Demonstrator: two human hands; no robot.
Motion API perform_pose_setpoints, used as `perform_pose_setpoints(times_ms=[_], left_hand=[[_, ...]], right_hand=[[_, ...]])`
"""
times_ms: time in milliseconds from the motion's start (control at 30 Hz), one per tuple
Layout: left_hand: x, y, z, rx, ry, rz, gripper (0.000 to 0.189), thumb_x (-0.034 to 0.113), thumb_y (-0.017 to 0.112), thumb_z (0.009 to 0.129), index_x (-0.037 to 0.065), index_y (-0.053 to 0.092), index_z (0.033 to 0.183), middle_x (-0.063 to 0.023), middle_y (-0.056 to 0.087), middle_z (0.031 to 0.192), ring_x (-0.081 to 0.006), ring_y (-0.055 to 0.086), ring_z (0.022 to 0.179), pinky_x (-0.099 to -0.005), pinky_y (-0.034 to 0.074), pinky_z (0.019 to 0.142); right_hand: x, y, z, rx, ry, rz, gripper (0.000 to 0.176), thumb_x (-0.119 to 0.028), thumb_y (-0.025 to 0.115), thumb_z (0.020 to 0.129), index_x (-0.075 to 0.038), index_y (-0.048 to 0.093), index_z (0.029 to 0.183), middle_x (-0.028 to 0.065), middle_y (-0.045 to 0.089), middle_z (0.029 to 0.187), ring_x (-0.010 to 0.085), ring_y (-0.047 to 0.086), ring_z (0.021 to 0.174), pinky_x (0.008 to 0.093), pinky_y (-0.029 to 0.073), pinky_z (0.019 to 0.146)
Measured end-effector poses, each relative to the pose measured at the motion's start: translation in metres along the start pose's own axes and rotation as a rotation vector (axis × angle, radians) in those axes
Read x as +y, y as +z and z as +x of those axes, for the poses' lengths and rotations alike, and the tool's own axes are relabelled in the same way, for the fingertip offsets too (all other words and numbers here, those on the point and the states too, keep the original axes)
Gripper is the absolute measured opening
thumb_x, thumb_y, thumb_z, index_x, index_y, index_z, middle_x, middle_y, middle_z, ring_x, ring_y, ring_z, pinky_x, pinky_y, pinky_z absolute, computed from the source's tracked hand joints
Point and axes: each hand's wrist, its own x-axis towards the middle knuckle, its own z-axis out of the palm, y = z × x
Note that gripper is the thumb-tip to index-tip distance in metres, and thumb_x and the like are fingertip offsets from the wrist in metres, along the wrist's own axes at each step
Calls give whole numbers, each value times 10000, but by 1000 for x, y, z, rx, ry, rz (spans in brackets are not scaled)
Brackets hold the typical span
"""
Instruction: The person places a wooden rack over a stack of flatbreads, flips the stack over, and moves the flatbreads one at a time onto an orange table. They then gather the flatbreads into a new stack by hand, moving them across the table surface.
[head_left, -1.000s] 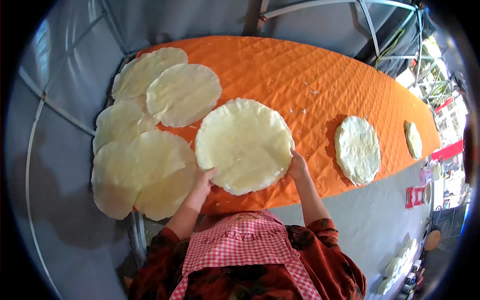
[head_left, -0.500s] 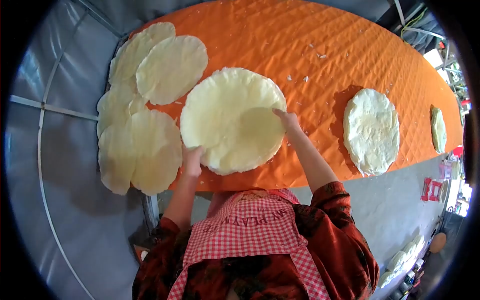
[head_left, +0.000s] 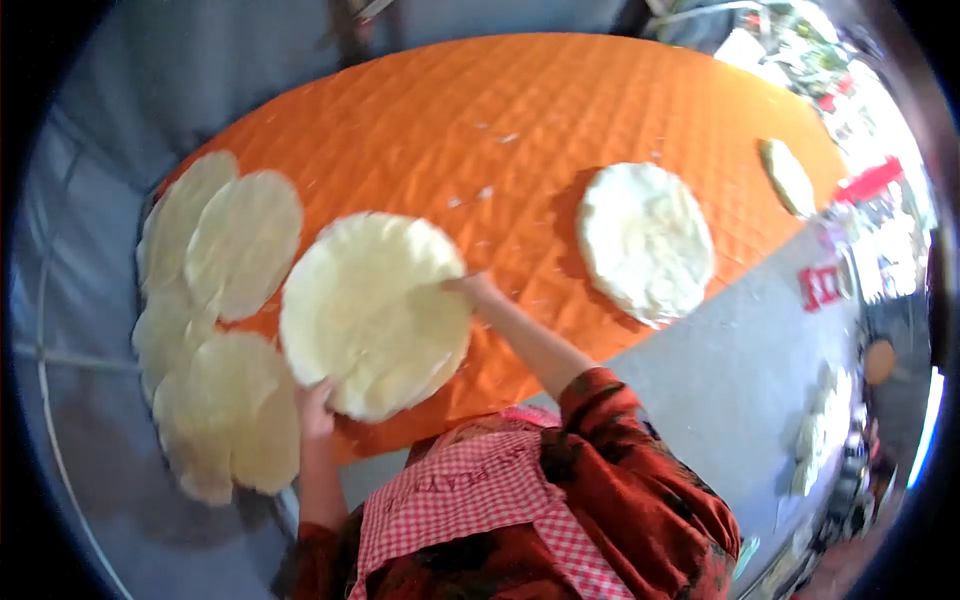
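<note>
Head cam: stack of flatbreads (head_left: 375, 315) sits on the orange quilt (head_left: 560, 110), left hand (head_left: 315, 408) pinching its near edge, right hand (head_left: 472, 288) on its right rim, too blurry to tell if those fingers grip, single rounds (head_left: 220, 250) laid out left.

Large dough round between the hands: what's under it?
Orange quilted cloth shows around most of the large dough round; the patch directly beneath is covered. Left hand and right hand are at its edges.
</note>
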Motion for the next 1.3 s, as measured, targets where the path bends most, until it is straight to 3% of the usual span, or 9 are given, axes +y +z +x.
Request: perform_pose_setpoints(times_ms=[167, 267, 500, 667, 800, 1000, 1067, 1133, 1300], left_hand=[[-21, -22, 7, 159, 62, -13, 583, -23, 615, 758, 42, 425, 1306, -88, 568, 1169, -230, 574, 1041, -352, 488, 872], [-40, -60, 22, 81, 72, -15, 573, -14, 593, 769, 54, 422, 1312, -87, 547, 1190, -230, 541, 1084, -347, 461, 910], [54, 115, -27, 93, 146, 93, 719, 17, 591, 750, 91, 319, 1411, -103, 486, 1301, -242, 487, 1183, -368, 417, 983], [67, 306, -47, -154, 250, 117, 715, 67, 614, 747, 95, 335, 1404, -71, 497, 1304, -236, 477, 1194, -378, 417, 973], [62, 428, -12, -381, 280, 237, 626, 96, 651, 766, 39, 386, 1330, -115, 524, 1247, -237, 533, 1116, -358, 448, 930], [-37, 545, 91, -698, 121, 284, 519, 39, 693, 724, -10, 481, 1195, -122, 601, 1102, -234, 582, 1014, -375, 483, 889], [-108, 544, 136, -645, 64, 399, 510, -7, 671, 720, -13, 467, 1187, -142, 571, 1140, -256, 569, 1024, -383, 468, 910], [-144, 550, 133, -349, 110, 726, 512, -49, 648, 714, -18, 443, 1182, -160, 551, 1156, -270, 562, 1035, -391, 471, 903], [-129, 558, 110, -354, 8, 659, 503, -69, 617, 738, -13, 407, 1191, -175, 548, 1147, -289, 566, 1046, -407, 495, 873]], right_hand=[[-9, -4, -29, -247, -193, 211, 484, -10, 683, 714, 9, 556, 1180, 81, 637, 1022, 210, 620, 898, 360, 511, 826], [-15, -10, -37, -297, -333, 167, 574, 18, 680, 715, -14, 505, 1261, 72, 609, 1120, 194, 584, 1023, 352, 480, 894], [-79, -117, -94, -159, -632, 113, 511, 41, 686, 699, -36, 564, 1190, 21, 643, 1011, 137, 605, 921, 313, 503, 836], [-124, -276, -183, 130, -745, 290, 457, 13, 666, 733, -16, 550, 1174, 72, 656, 954, 165, 638, 805, 312, 525, 722], [-111, -380, -220, 276, -827, 464, 435, 19, 630, 760, -28, 523, 1179, 85, 632, 1015, 176, 622, 886, 306, 514, 765], [12, -457, -158, 428, -660, 691, 437, 20, 618, 754, -1, 530, 1181, 89, 626, 1018, 189, 615, 884, 312, 513, 764], [73, -470, -115, 539, -512, 609, 422, 16, 623, 753, 1, 535, 1165, 95, 623, 1029, 200, 614, 896, 319, 514, 767], [92, -472, -104, 543, -492, 636, 424, 15, 625, 750, 1, 531, 1164, 99, 624, 1033, 205, 614, 901, 326, 515, 770], [81, -481, -115, 393, -343, 758, 416, 28, 621, 744, -7, 529, 1148, 92, 629, 1042, 197, 610, 924, 315, 497, 810]])
